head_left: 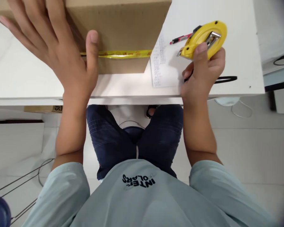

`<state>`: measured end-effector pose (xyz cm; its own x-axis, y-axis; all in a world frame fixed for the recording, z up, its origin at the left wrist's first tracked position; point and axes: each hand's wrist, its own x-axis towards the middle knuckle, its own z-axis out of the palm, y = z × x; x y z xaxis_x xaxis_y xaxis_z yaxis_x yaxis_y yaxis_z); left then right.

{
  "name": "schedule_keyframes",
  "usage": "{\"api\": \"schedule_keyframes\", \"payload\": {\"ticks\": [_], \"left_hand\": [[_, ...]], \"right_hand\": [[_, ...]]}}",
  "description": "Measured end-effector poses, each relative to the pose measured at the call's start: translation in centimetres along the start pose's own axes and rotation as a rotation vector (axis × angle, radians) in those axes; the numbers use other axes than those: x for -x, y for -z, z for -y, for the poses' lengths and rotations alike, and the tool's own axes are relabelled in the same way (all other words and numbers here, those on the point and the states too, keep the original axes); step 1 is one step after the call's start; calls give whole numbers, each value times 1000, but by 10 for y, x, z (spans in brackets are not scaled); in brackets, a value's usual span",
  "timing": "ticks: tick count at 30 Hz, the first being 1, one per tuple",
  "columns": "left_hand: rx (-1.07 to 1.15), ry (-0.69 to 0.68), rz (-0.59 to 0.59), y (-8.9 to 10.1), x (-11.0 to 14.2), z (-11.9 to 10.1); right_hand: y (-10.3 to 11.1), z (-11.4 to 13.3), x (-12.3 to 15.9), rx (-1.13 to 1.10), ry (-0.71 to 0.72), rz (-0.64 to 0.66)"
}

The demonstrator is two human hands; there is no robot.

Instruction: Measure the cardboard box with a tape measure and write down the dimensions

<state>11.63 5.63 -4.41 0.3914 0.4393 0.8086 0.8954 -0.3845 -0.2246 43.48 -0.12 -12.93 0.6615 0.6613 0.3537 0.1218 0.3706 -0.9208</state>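
A brown cardboard box stands on the white table at the upper left. Across its near side runs a glossy yellow strip with red marks. My left hand lies against the box with fingers spread, and its thumb crosses the strip. In my right hand is a yellow tape measure, raised over the table to the right of the box. The metal hook shows at the mouth of its case. Under and beside that hand are a sheet of paper with handwriting and a red and black pen.
The white table ends in front of my lap. A black loop lies by my right wrist. Below on the left are another cardboard piece and a dark blue stool with thin metal legs.
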Motion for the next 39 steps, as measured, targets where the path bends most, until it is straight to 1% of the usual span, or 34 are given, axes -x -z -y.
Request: {"api": "schedule_keyframes", "payload": {"ticks": [1,2,3,4,5,6,7,8,9,11,13,15,18,24,28,31,39], "left_hand": [[-3,99,-12,-3,-2,-2],[1,173,-51,-9,-2,-3],[3,177,-102,-15,-1,-3],[15,117,-166,-23,0,-1],[33,59,-238,-31,2,1],[62,30,-296,-37,4,3],[106,34,-326,-42,6,4],[167,82,-315,-43,7,5],[248,153,-275,-43,7,4],[428,305,-146,-36,8,-1],[545,378,-80,-28,8,-6],[558,389,-92,-23,9,-9],[473,385,-101,-18,10,-8],[373,389,-51,-11,7,-9],[399,415,-14,-11,6,-11],[397,409,2,-12,7,-11],[353,384,-37,-13,8,-9]], "right_hand": [[2,-10,-4,18,-26,15],[3,-17,-6,38,-41,19],[4,-22,-8,59,-48,18],[4,-23,-8,78,-50,12],[3,-21,-7,91,-54,1],[2,-16,-4,95,-62,-10],[-1,-9,-1,90,-78,-21],[-4,-1,3,78,-100,-36],[-7,8,7,61,-127,-55],[-12,22,14,31,-177,-81],[-15,30,18,11,-211,-86],[-17,32,19,-3,-234,-81],[-17,31,19,-16,-260,-83],[-16,30,19,-43,-273,-92],[-15,29,18,-48,-247,-82],[-15,28,17,-41,-245,-86],[-15,27,18,-54,-235,-94]]}}
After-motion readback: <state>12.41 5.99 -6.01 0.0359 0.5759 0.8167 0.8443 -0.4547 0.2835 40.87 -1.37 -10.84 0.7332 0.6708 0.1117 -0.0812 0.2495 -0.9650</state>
